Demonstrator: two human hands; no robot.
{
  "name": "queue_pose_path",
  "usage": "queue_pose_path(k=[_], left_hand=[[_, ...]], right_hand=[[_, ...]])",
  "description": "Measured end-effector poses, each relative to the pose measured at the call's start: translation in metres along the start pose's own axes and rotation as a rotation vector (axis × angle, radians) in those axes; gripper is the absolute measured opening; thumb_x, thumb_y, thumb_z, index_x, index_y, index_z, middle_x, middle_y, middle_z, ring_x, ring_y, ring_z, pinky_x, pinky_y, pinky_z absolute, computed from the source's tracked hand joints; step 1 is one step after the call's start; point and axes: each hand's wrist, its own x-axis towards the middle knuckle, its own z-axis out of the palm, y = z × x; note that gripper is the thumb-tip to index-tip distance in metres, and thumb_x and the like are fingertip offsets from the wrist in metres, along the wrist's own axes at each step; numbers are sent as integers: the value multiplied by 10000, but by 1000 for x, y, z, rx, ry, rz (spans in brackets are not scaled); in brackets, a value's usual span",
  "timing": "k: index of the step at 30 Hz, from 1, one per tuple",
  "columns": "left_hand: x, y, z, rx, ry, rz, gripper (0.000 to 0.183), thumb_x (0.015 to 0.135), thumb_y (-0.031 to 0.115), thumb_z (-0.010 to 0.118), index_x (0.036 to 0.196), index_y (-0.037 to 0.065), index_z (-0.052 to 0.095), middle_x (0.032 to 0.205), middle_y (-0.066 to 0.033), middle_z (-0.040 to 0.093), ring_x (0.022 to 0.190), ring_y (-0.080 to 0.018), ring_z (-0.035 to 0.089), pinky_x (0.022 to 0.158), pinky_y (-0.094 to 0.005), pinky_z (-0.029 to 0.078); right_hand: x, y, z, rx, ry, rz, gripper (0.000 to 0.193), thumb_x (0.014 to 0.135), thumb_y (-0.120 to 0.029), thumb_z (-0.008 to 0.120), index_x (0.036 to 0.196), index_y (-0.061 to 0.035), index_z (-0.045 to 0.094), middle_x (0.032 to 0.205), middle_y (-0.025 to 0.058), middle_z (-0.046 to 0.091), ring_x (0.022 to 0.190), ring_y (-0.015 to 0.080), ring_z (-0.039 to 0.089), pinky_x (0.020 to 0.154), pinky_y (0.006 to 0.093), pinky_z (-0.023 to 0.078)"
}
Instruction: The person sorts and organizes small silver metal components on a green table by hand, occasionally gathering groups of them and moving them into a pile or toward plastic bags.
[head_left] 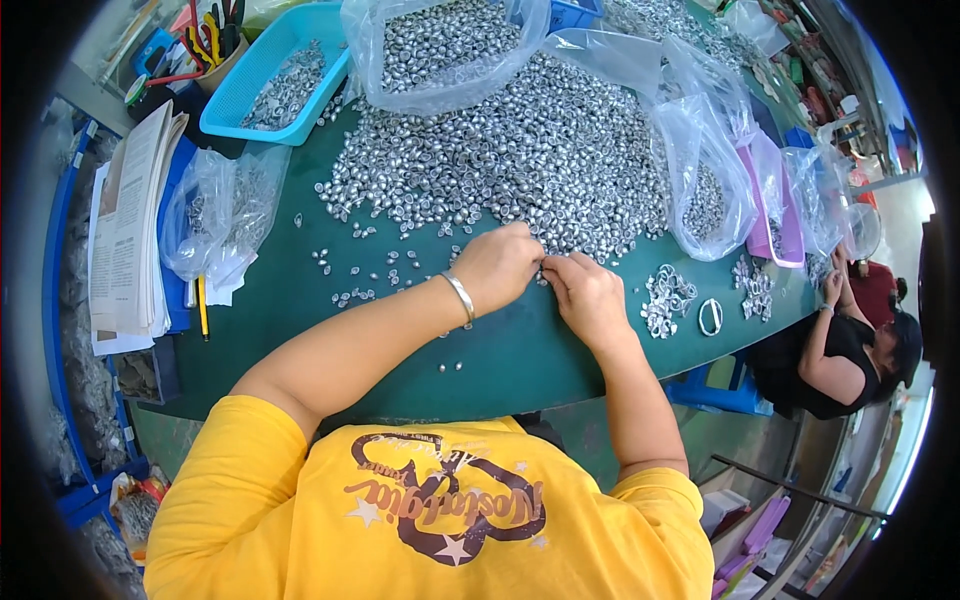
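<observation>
A large heap of small, silver, drop-shaped metal pieces (500, 150) covers the far part of the green table (300, 355). At its near edge my two hands meet with fingertips almost touching. My left hand (497, 266), with a silver bangle (460, 297) on its wrist, is closed, its fingers bent downward. My right hand (590, 298) is closed in a pinch of thumb and forefinger. Whatever small thing they pinch is mostly hidden by the fingers. Several loose metal pieces (393, 256) lie scattered left of my left hand, and two silver pieces (450, 367) lie nearer me.
Silver rings (668, 298) and a larger ring (710, 317) lie to the right. A turquoise basket (225, 112), clear bags (705, 190) and a lilac tray (790, 235) stand around the heap. Papers (130, 230) are at left. Another person (840, 365) works at the table's right end.
</observation>
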Motion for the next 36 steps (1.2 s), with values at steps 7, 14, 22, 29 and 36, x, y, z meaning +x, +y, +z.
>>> queue_pose_path(k=[7, 14, 22, 29, 36], left_hand=[[0, 1, -1, -254, 85, -88, 77, 774, 115, 609, 773, 39, 620, 734, -84, 573, 613, -214, 557, 579, -338, 457], [3, 0, -17, -902, 48, -600, 77, 766, 103, 584, 761, 29, 603, 630, 0, 533, 531, -79, 476, 459, -237, 384], [-9, 10, -3, 100, -7, -37, 120, 741, 163, 675, 824, 79, 656, 757, -72, 544, 715, -255, 578, 622, -365, 473], [-9, 4, -7, -23, 123, -118, 62, 769, 120, 635, 806, 73, 652, 758, -84, 570, 696, -264, 584, 615, -356, 474], [-10, -2, -15, 72, 124, -43, 62, 761, 104, 637, 817, 88, 659, 743, -76, 558, 677, -262, 583, 593, -353, 474]], right_hand=[[-14, 22, -29, 1595, -25, 657, 55, 806, -57, 591, 831, -11, 609, 625, 16, 536, 470, 73, 413, 398, 184, 287], [-22, -7, 6, 250, 101, 82, 70, 791, -107, 641, 810, -39, 647, 719, 125, 627, 631, 200, 623, 591, 310, 490], [-25, 17, -13, 733, 108, 575, 128, 811, -89, 631, 839, 31, 665, 661, 11, 596, 550, 58, 492, 487, 205, 401], [-23, 15, 4, 117, 198, 214, 81, 753, -131, 675, 823, -93, 663, 756, 80, 631, 652, 264, 616, 595, 340, 500], [-23, 20, -2, 225, 127, 263, 86, 752, -114, 670, 834, -90, 662, 768, 79, 632, 686, 275, 612, 615, 348, 494]])
